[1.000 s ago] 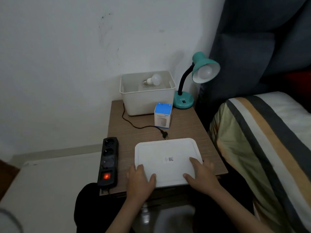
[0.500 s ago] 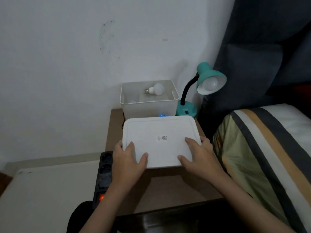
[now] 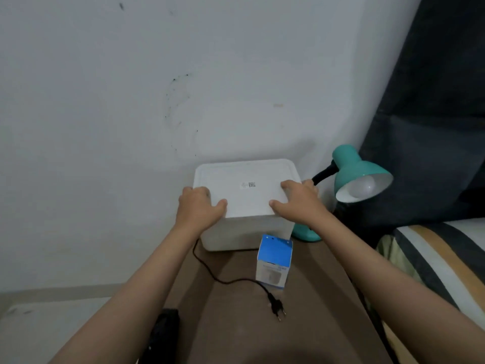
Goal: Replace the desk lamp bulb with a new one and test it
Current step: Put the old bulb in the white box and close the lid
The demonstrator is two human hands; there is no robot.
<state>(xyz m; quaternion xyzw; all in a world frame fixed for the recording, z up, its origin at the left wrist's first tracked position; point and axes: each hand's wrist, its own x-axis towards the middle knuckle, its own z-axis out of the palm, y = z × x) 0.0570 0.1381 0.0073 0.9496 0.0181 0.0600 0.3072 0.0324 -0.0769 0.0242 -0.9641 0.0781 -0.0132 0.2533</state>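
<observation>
Bulb (image 3: 363, 187) sat inside the teal lamp shade (image 3: 359, 174), at the back right of the table (image 3: 309, 324), next to the white box (image 3: 246, 229); it looked unlit. I'd guess it was light & easy to break, smooth & a bit slippery, so best to hold it round the fat glass part w/ soft fingers and turn; the lamp neck looked bendy, so the shade prob needed a 2nd hand to keep it steady. A small blue box (image 3: 274, 261) stood in front of the white box, maybe w/ the new bulb inside; can't tell. The lamp's plug (image 3: 277, 307) lay loose on the table, not in the power strip (image 3: 164, 334) at the near edge. Both arms reached far forward; left hand (image 3: 198, 207) lay on the near left corner of the lid (image 3: 246, 187), fingers curled over the side edge, thumb flat on top; right hand (image 3: 298, 202) held the near right corner the same way, fingers bent over the side; the lid looked seated on the box.
</observation>
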